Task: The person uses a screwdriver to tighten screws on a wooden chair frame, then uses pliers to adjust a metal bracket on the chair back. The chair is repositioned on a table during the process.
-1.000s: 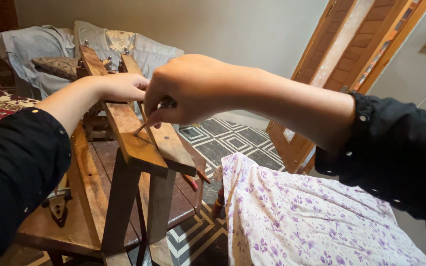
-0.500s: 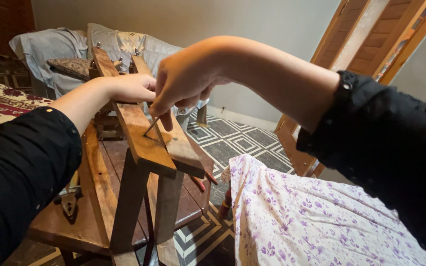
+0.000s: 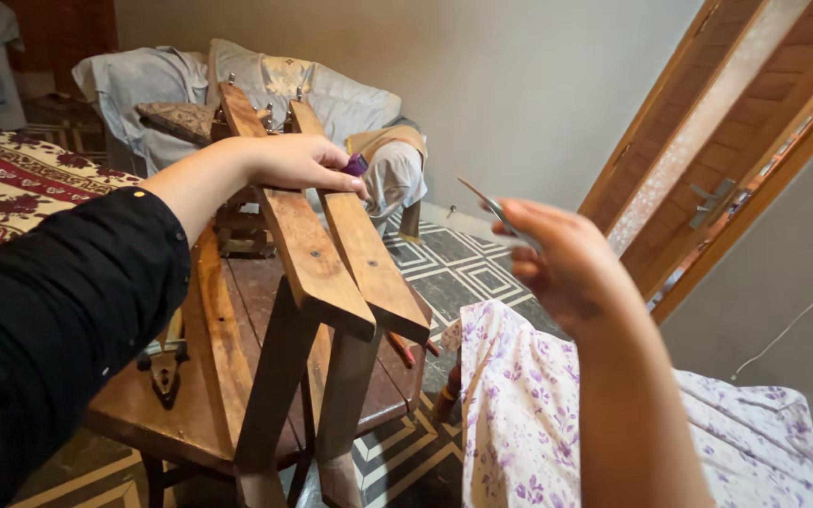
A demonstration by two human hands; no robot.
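A wooden frame of two long parallel beams (image 3: 317, 249) slopes up from a low wooden table (image 3: 190, 414). My left hand (image 3: 298, 160) rests across the beams near their upper part, fingers pinching a small purple thing (image 3: 356, 166) in the gap. My right hand (image 3: 557, 259) is raised to the right of the frame, apart from it, fingers pinched on a thin needle-like tool (image 3: 486, 199) that points up and left. Both arms wear black sleeves.
White cloth with purple flowers (image 3: 529, 423) covers my lap at lower right. An armchair under grey sheets (image 3: 171, 85) stands behind the frame. A wooden door (image 3: 708, 169) leans at right. A patterned red bedspread (image 3: 11, 188) lies at left.
My right hand has pulled away from the beams, out to the right and toward me, with the thin tool in it. My left hand stays on the frame.
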